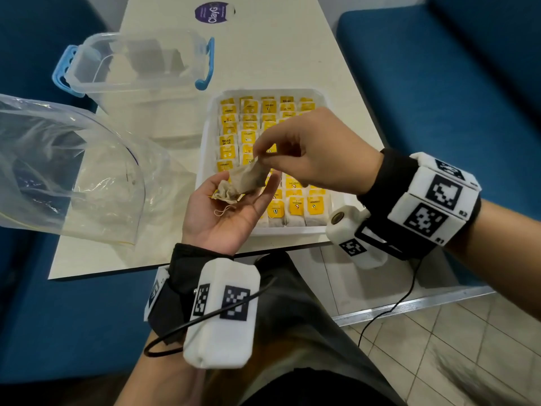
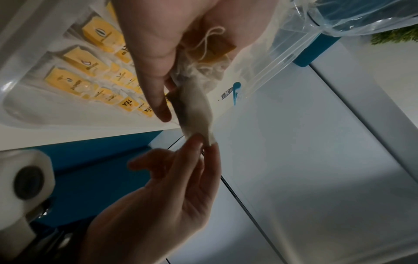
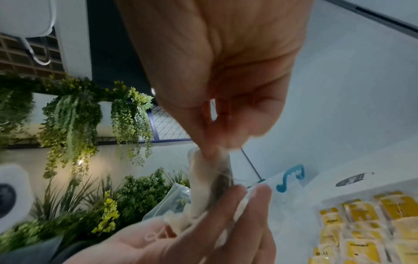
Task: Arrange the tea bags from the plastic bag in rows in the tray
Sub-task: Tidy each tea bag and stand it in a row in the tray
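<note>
R hand (image 1: 310,148) pinches tea bag (image 1: 244,180) corner off spread L hand (image 1: 231,209); thin paper may tear, or string snag, w/ tray (image 1: 205,159) nearly full.

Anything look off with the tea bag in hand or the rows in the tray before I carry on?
The tea bag lying in the left hand is crumpled, its string loose in a loop on the palm; the right hand pinches its upper corner. Tea bags in the tray sit in neat rows where visible. The plastic bag lies open beside it.
</note>
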`<state>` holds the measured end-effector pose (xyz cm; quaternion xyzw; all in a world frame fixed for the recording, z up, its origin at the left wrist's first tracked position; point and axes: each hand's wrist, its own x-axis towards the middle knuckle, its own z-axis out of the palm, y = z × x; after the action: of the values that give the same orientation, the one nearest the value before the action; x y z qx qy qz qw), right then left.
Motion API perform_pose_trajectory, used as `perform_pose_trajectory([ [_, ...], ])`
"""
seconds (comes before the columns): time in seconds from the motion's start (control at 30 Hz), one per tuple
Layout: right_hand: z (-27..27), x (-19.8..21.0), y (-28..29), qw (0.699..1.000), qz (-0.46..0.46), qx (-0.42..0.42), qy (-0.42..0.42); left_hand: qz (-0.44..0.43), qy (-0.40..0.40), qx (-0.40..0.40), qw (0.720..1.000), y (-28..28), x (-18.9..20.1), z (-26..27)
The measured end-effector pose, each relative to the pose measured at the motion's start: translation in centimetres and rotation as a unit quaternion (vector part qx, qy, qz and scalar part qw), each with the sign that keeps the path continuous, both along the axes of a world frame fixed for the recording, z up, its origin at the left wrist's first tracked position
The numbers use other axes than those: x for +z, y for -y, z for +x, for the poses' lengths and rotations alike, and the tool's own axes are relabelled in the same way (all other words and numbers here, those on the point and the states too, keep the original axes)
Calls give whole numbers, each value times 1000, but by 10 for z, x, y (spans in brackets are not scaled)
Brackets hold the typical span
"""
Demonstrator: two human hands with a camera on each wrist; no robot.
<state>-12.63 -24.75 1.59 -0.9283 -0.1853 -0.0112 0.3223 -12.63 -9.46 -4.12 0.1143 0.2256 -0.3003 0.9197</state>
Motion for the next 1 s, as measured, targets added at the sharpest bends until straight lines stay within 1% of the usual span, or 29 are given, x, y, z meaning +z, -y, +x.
perform_pose_trajectory([
  [0.1, 0, 2, 4, 995, 83, -24, -48, -6, 1, -2, 1000, -1, 1, 0],
  [0.17, 0, 5, 4, 984, 155, -49, -78, -3, -14, 25, 1000, -4, -1, 1],
  [0.2, 0, 7, 5, 977, 186, -61, -81, 2, -18, 39, 999, -6, -1, 1],
  [0.23, 1, 8, 5, 976, 194, -78, -67, 6, -17, 45, 999, -7, -2, 1],
  [0.33, 11, 6, 9, 986, 122, -113, -18, 23, -11, 44, 999, -16, -2, 0],
  [0.4, 20, 1, 10, 992, 56, -109, -18, 40, -6, 47, 998, -22, -2, -1],
  [0.5, 28, -11, 8, 996, -34, -50, -60, 54, 7, 53, 997, -29, -3, -2],
  [0.57, 30, -20, 6, 992, -74, -6, -99, 71, 15, 54, 996, -34, -4, -2],
  [0.67, 30, -32, 2, 976, -114, 25, -182, 75, 22, 57, 995, -38, -3, -3],
  [0.73, 31, -39, 0, 964, -161, 36, -208, 68, 25, 55, 996, -40, -2, -4],
  [0.8, 31, -46, 0, 955, -177, 47, -234, 64, 28, 52, 996, -42, -2, -5],
  [0.9, 30, -56, 1, 946, -154, 49, -281, 62, 17, 53, 996, -44, -3, -6],
  [1.0, 31, -61, 1, 938, -131, 33, -320, 63, 7, 58, 996, -45, -3, -7],
])
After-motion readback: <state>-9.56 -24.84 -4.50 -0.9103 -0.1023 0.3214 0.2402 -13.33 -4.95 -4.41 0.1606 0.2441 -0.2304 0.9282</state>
